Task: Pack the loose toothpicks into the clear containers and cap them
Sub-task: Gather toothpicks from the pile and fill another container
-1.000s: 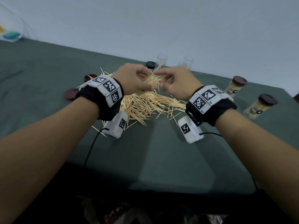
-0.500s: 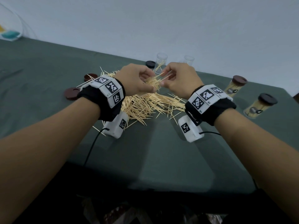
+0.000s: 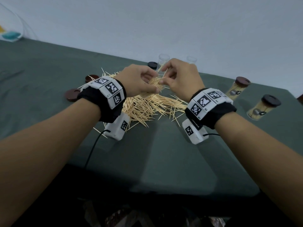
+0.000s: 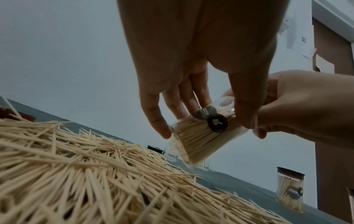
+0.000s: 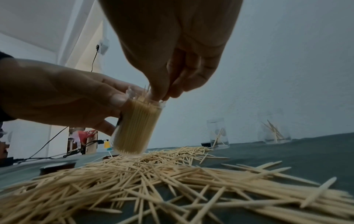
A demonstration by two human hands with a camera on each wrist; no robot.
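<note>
My left hand (image 3: 147, 82) (image 4: 205, 125) grips a clear container (image 4: 197, 141) (image 5: 136, 125) packed with toothpicks and holds it tilted just above the loose toothpick pile (image 3: 147, 107) (image 5: 153, 174). At the container's open mouth my right hand (image 3: 164, 80) (image 5: 162, 93) pinches a few toothpicks between thumb and fingertips. From the head view the container is mostly hidden behind both hands. Two clear containers (image 3: 164, 60) (image 3: 191, 59) stand open behind the hands, each with a few toothpicks (image 5: 218, 134) (image 5: 273, 131) inside.
Two filled, capped containers (image 3: 237, 87) (image 3: 262, 108) stand at the right on the green table (image 3: 147, 161). Two brown caps (image 3: 71, 95) (image 3: 91, 78) lie left of the pile, a black cap (image 3: 152, 65) behind it. A wall runs along the table's far edge.
My right hand has lifted from low beside the pile to the container's mouth with toothpicks pinched. The left hand has kept the container in about the same spot.
</note>
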